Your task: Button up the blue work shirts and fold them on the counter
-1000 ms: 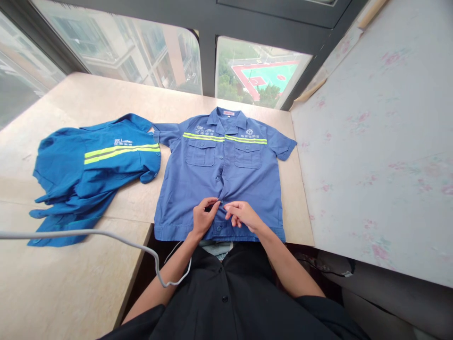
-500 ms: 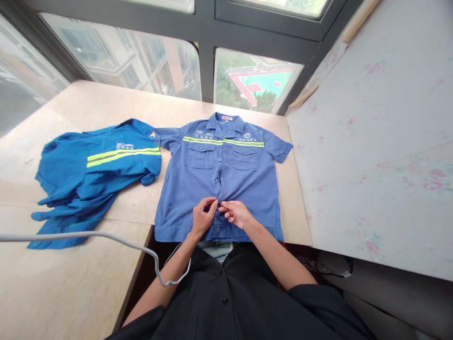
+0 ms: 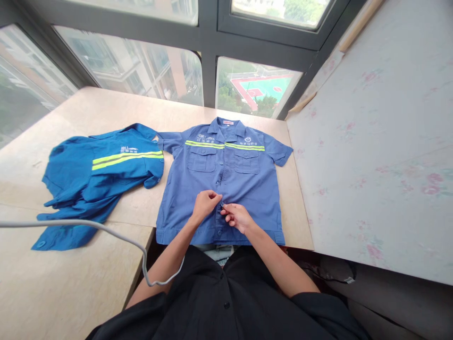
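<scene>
A blue short-sleeved work shirt (image 3: 251,184) lies face up and spread flat, collar toward the window, a yellow-green stripe across its chest. At the lower part of its front opening, my left hand (image 3: 206,204) pinches the shirt's front edge between thumb and fingers. Just to the right and slightly nearer me, my right hand (image 3: 238,217) is closed in a pinch at a button (image 3: 222,205) on the placket. Closer to the hem, another button (image 3: 219,233) shows. The fingertips partly hide the cloth between them.
A brighter blue work jacket (image 3: 102,160) lies crumpled on the left of the pale tabletop (image 3: 81,278). A grey cable (image 3: 106,227) crosses in front at the left. Windows (image 3: 208,71) stand behind, and a flowered wall panel (image 3: 375,156) borders the right.
My left hand has shifted slightly up and right along the front edge. My right hand stays near the same button, a little lower. The whole view has tilted slightly.
</scene>
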`<state>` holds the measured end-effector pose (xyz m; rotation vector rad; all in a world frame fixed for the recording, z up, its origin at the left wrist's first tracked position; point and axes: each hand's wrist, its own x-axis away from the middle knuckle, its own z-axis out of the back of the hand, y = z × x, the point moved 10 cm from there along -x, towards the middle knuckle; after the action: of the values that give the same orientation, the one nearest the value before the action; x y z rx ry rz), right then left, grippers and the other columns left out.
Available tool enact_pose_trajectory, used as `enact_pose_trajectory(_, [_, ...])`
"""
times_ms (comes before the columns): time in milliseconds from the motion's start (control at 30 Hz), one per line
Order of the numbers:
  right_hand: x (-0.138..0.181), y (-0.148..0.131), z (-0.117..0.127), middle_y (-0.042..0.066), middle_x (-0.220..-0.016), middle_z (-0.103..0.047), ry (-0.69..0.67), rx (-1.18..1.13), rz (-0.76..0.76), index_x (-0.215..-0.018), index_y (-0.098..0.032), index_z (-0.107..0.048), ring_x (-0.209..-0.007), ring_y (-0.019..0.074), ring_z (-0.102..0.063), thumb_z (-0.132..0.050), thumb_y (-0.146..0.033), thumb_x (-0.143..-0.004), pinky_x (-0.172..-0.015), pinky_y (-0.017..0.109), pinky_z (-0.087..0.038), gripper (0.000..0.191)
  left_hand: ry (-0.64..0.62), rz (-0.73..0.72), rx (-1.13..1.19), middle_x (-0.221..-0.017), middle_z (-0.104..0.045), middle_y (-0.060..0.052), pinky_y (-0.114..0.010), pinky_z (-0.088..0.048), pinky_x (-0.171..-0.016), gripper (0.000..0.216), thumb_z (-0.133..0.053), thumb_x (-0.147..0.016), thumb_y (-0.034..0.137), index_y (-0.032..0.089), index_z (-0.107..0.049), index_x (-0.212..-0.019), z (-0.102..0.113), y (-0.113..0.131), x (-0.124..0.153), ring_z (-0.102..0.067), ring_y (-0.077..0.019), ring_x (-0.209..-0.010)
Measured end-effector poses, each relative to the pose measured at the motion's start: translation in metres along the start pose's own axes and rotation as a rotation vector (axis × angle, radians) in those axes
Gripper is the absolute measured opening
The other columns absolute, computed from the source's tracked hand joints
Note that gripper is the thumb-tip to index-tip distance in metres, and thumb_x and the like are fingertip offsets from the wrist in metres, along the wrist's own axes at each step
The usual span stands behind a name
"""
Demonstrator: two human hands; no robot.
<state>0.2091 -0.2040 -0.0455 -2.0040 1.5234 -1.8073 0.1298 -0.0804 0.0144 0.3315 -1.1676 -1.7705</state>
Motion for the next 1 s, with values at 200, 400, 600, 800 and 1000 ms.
enact_pose_trajectory(200, [0.004, -0.008, 0.003, 0.000, -0.071, -0.068, 0.047, 0.076, 0.189, -0.081, -0.017, -0.061, -0.046, 0.0066, -0.055, -0.073, -0.040, -0.074, -0.031, 0.013, -0.030, 0.027, 0.086, -0.015, -0.013, -0.064, -0.066, -0.001, -0.026, -0.038, -0.061, 0.032, -0.056, -0.082, 0.042, 0.016, -0.067, -0.069, 0.001, -0.002, 0.005, -0.058, -0.0150, -0.062])
enact_pose_trajectory(400, [0.009, -0.015, 0.008, 0.002, -0.073, -0.069, 0.082, 0.243, 0.310, -0.084, -0.016, -0.061, -0.047, 0.0096, -0.060, -0.067, -0.053, -0.074, -0.029, 0.014, -0.030, 0.038, 0.015, -0.002, -0.046, -0.077, -0.071, -0.003, -0.026, -0.042, -0.066, 0.030, -0.057, -0.084, 0.045, 0.017, -0.068, -0.084, -0.008, -0.013, 0.024, -0.063, -0.0171, -0.072])
enact_pose_trajectory(600, [0.009, -0.016, 0.006, 0.004, -0.076, -0.070, 0.053, 0.321, 0.257, -0.086, -0.015, -0.063, -0.051, 0.0118, -0.064, -0.068, -0.047, -0.074, -0.029, 0.015, -0.032, 0.034, 0.027, -0.009, -0.044, -0.076, -0.070, -0.003, -0.027, -0.042, -0.067, 0.031, -0.053, -0.087, 0.043, 0.018, -0.067, -0.077, -0.008, -0.012, 0.034, -0.061, -0.0167, -0.071])
enact_pose_trajectory(800, [0.003, -0.021, 0.002, 0.003, -0.070, -0.069, 0.045, 0.339, 0.252, -0.079, -0.015, -0.062, -0.047, 0.0104, -0.061, -0.070, -0.043, -0.073, -0.029, 0.014, -0.029, 0.029, 0.073, -0.101, -0.103, -0.089, -0.068, -0.003, -0.027, -0.044, -0.070, 0.039, -0.067, -0.079, 0.032, 0.018, -0.063, -0.115, -0.004, 0.004, 0.011, -0.061, -0.0166, -0.075])
enact_pose_trajectory(1000, [0.002, -0.024, 0.003, 0.000, -0.067, -0.066, 0.033, 0.372, 0.366, -0.079, -0.016, -0.063, -0.046, 0.0094, -0.057, -0.066, -0.043, -0.073, -0.030, 0.015, -0.031, 0.027, 0.005, -0.126, -0.088, -0.071, -0.065, 0.003, -0.025, -0.043, -0.066, 0.039, -0.067, -0.077, 0.024, 0.021, -0.062, -0.116, -0.011, 0.008, -0.004, -0.061, -0.0152, -0.067])
